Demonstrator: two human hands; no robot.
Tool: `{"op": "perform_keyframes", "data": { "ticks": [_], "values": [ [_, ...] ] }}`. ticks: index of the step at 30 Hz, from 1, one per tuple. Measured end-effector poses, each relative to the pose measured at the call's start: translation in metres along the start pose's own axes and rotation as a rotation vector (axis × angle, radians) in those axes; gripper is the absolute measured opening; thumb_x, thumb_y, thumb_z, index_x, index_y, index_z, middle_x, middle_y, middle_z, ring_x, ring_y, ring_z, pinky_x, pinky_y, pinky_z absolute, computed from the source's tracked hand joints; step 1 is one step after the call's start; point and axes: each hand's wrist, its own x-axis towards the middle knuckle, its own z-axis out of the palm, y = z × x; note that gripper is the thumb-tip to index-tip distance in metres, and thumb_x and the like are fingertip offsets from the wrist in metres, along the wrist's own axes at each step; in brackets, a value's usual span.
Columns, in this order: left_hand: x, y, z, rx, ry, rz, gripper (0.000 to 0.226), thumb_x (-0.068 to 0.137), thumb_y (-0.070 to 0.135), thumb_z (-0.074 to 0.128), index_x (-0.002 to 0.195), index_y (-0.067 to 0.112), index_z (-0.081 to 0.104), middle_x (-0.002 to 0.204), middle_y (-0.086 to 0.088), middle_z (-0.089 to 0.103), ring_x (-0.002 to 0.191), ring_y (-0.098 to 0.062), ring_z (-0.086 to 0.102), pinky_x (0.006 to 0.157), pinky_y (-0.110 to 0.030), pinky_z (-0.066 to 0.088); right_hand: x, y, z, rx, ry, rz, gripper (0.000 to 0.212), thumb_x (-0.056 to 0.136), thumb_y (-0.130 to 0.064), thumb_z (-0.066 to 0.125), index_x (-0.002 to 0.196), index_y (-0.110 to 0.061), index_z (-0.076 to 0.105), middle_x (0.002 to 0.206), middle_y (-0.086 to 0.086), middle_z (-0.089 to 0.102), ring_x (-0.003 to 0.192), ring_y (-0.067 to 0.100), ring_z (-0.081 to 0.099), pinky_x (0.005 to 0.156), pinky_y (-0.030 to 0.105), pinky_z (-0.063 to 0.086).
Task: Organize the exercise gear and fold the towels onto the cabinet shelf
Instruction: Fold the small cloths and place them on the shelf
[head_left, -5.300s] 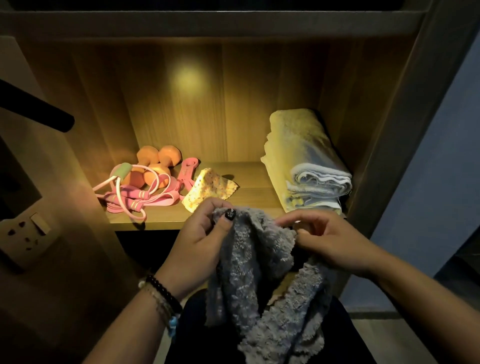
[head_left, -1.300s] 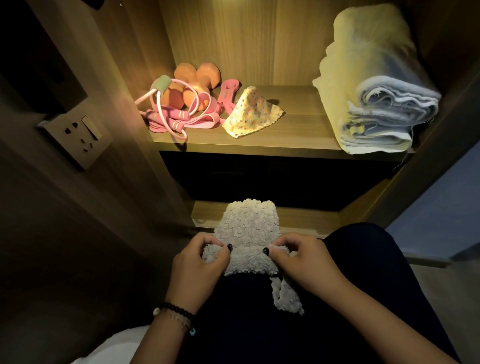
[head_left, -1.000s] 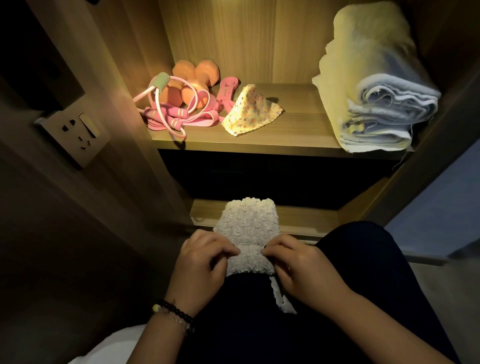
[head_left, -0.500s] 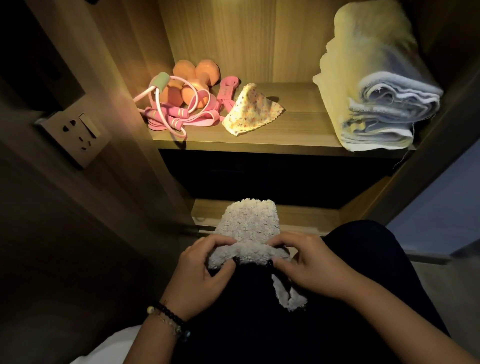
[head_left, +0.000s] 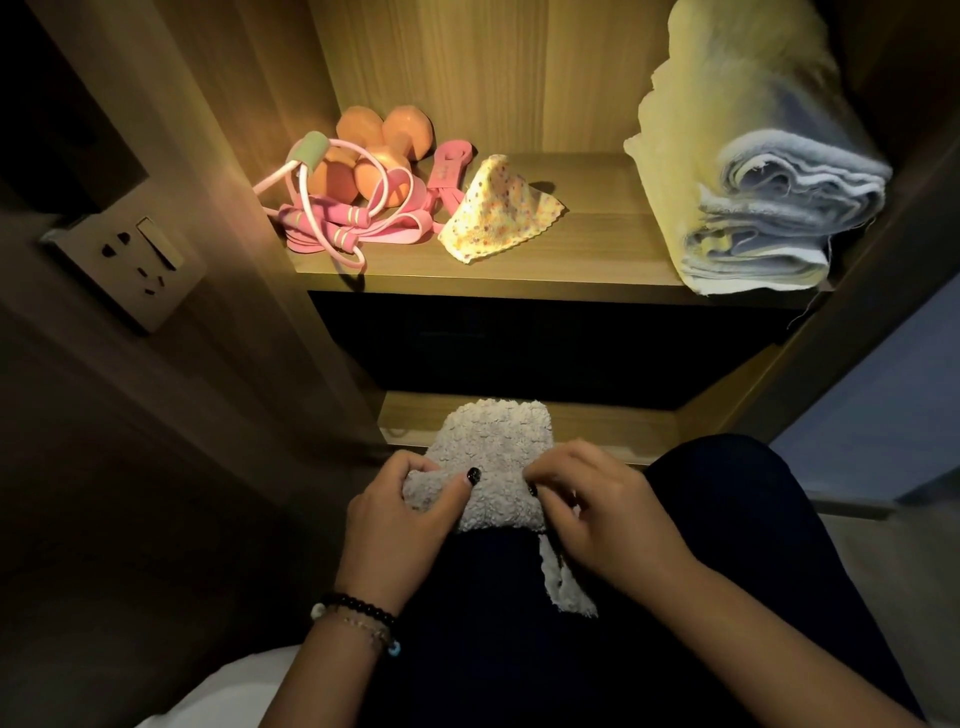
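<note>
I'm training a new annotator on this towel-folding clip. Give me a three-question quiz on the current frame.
1. True or false: both hands grip the grey fluffy towel.
2. Which lies right of the pink skipping rope? A) dotted yellow cloth B) wall socket
3. Fill in: the folded towel stack sits at the shelf's ___ end.

Key: 1 true: left hand, right hand. 2 A. 3 right.
</note>
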Motion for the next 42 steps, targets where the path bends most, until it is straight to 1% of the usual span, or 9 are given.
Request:
{"op": "perform_keyframes", "data": {
  "ticks": [3,9,15,20,24,31,36,39,42],
  "values": [
    [0.001,0.002,0.0,0.076,0.096,0.12,0.021,0.073,0.04,0.074,0.083,0.034,0.057,0.086,0.013,0.059,0.08,-0.004,0.055,0.066,-0.023,0.045,-0.005,-0.003,0.0,-0.119,-0.058,-0.173,0.019,0.092,-0.017,0.058,0.107,-0.013,0.068,0.106,-0.001,0.064,0.078,0.017,0.067,0.058,0.033,0.057],
    [-0.004,0.009,0.0,0.33,0.052,0.532,0.016,0.082,0.014,0.07,0.092,0.026,0.067,0.091,0.019,0.062,0.09,-0.004,0.057,0.081,-0.032,0.041,-0.009,0.004,-0.003,-0.15,-0.245,-0.082,0.043,0.092,-0.039,0.059,0.129,-0.017,0.056,0.128,-0.006,0.056,0.094,0.02,0.067,0.072,0.037,0.057],
    [-0.006,0.002,-0.01,0.328,-0.195,0.525,0.034,0.079,0.038,0.067,0.111,0.033,0.059,0.108,0.027,0.056,0.106,0.004,0.048,0.092,-0.025,0.037,-0.003,0.01,-0.002,-0.072,-0.262,0.035,0.04,0.093,-0.034,0.056,0.132,-0.027,0.05,0.127,-0.014,0.052,0.105,0.007,0.056,0.087,0.027,0.048],
    [-0.006,0.009,-0.015,0.386,-0.134,0.555,0.028,0.081,0.023,0.074,0.108,0.025,0.068,0.082,0.032,0.043,0.079,0.007,0.042,0.08,-0.027,0.037,0.006,0.014,-0.009,0.035,-0.285,0.084,0.043,0.085,-0.037,0.068,0.127,-0.037,0.054,0.115,-0.027,0.053,0.1,-0.011,0.046,0.087,0.013,0.039],
    [-0.009,0.015,-0.016,0.313,-0.145,0.565,0.033,0.083,0.048,0.054,0.1,0.025,0.071,0.076,0.033,0.049,0.073,0.014,0.045,0.074,-0.022,0.041,0.001,0.013,-0.015,0.097,-0.305,0.104,0.065,0.077,-0.044,0.074,0.129,-0.053,0.036,0.108,-0.043,0.045,0.107,-0.023,0.043,0.085,0.001,0.036],
    [-0.003,0.017,-0.011,0.16,-0.194,0.244,0.021,0.082,0.055,0.055,0.087,0.035,0.052,0.082,0.015,0.064,0.071,-0.001,0.06,0.067,-0.03,0.051,0.002,0.011,-0.014,0.069,-0.353,0.098,0.04,0.083,-0.035,0.071,0.117,-0.044,0.053,0.109,-0.036,0.049,0.097,-0.02,0.044,0.08,0.005,0.035],
    [0.0,0.023,-0.007,0.405,0.044,0.568,0.01,0.082,0.033,0.067,0.085,0.026,0.06,0.093,0.016,0.056,0.091,-0.005,0.052,0.078,-0.028,0.037,0.022,0.011,-0.013,0.299,-0.401,0.295,0.02,0.086,-0.022,0.069,0.105,-0.028,0.067,0.106,-0.018,0.065,0.099,-0.008,0.057,0.085,0.012,0.044],
    [0.002,0.021,-0.008,0.442,-0.061,0.656,0.021,0.079,0.041,0.07,0.095,0.027,0.068,0.099,0.016,0.061,0.098,-0.004,0.053,0.085,-0.03,0.037,0.032,0.011,-0.012,0.337,-0.401,0.346,0.013,0.086,-0.02,0.07,0.098,-0.026,0.07,0.101,-0.019,0.067,0.094,-0.011,0.059,0.082,0.007,0.042],
    [0.004,0.016,-0.01,0.478,-0.132,0.601,0.031,0.079,0.04,0.072,0.108,0.03,0.068,0.104,0.018,0.061,0.104,-0.004,0.052,0.092,-0.032,0.037,0.033,0.013,-0.009,0.23,-0.305,0.392,0.024,0.082,-0.027,0.073,0.105,-0.033,0.068,0.111,-0.015,0.063,0.103,-0.001,0.056,0.092,0.019,0.044]
  ]
}}
